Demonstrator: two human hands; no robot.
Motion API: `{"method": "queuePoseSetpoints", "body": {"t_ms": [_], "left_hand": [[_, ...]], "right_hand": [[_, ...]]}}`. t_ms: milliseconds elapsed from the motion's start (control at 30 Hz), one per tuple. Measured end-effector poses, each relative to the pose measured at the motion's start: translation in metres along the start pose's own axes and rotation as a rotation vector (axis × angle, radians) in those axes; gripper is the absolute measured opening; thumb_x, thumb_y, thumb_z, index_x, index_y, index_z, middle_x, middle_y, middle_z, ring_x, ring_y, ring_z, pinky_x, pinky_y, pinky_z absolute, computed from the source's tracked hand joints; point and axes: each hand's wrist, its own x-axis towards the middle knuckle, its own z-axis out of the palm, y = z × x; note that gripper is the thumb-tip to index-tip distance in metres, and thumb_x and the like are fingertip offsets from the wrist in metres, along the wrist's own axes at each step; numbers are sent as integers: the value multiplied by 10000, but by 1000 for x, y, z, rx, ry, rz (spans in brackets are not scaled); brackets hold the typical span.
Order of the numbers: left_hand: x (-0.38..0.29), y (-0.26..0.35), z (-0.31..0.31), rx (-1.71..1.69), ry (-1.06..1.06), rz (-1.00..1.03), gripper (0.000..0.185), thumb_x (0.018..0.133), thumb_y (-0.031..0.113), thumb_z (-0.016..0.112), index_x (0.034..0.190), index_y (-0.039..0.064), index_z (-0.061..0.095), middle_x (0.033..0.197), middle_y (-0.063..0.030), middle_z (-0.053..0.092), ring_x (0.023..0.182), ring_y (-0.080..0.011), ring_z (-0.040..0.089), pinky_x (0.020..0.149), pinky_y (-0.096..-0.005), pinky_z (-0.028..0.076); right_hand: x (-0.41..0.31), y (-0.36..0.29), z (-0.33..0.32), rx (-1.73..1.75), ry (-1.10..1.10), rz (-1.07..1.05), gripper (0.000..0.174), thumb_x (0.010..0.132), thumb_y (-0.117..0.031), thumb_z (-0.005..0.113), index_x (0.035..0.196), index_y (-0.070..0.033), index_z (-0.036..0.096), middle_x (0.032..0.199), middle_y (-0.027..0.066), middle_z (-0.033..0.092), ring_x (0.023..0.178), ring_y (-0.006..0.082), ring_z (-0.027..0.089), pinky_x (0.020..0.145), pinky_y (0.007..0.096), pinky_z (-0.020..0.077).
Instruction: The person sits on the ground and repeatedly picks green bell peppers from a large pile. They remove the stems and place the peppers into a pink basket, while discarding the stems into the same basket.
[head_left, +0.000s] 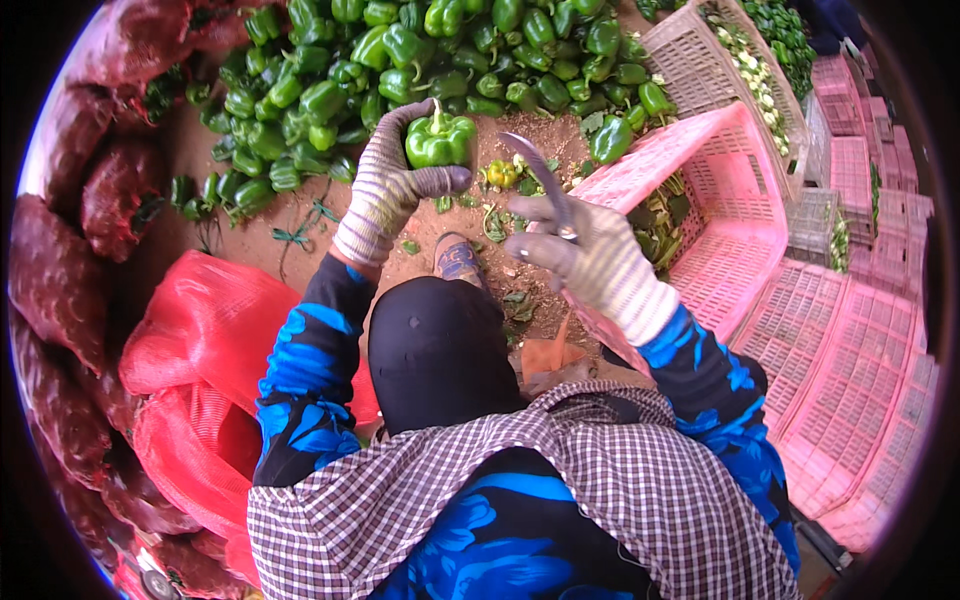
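My left hand, in a striped knit glove with dark fingertips, holds a green bell pepper between thumb and fingers, its stem pointing up. To its right, my right hand, in a similar glove, holds a knife with a curved blade; the handle is mostly hidden in the hand. The blade points up and to the left, apart from the pepper. Beyond both hands lies a large pile of green bell peppers on the floor. A small yellow-green pepper lies between the hands.
A tilted pink plastic crate with leaves inside stands at my right, near more pink crates. A beige crate is behind it. Red mesh sacking lies at my left, before filled dark red mesh sacks. Leaf scraps litter the floor.
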Motion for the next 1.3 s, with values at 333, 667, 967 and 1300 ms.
{"method": "queuePoseSetpoints", "body": {"t_ms": [333, 667, 967, 1300], "left_hand": [[-95, 69, 145, -90, -158, 145, 813, 578, -72, 849, 1286, 45, 465, 1166, -94, 557, 1038, -203, 590, 930, -337, 521], [-130, -3, 237, 164, -483, -5, 773, 763, 335, 755, 1374, 21, 402, 1224, -99, 556, 1098, -223, 554, 978, -358, 436], [-134, -63, 250, 311, -449, -20, 613, 815, 275, 742, 1306, 21, 477, 1157, -108, 584, 1029, -214, 573, 912, -346, 477], [-134, -78, 304, 52, -334, -392, 561, 995, 442, 438, 1306, -22, 489, 1201, -115, 586, 1070, -231, 579, 937, -370, 447]], "right_hand": [[-94, -7, -5, -16, 172, -136, 390, 826, -309, 705, 1059, 2, 669, 880, 149, 690, 812, 244, 669, 755, 349, 519], [-181, 45, -58, 165, 465, -451, 1043, 631, -263, 877, 1475, -112, 284, 1157, 188, 631, 1092, 265, 613, 916, 337, 485], [-224, 59, -83, 233, 367, -113, 855, 522, -199, 874, 1303, -103, 541, 1008, 134, 691, 939, 256, 668, 839, 336, 509], [-220, 90, -79, 478, 614, -64, 487, 572, -243, 808, 1007, -66, 678, 870, 143, 681, 818, 268, 664, 755, 355, 511]]}}
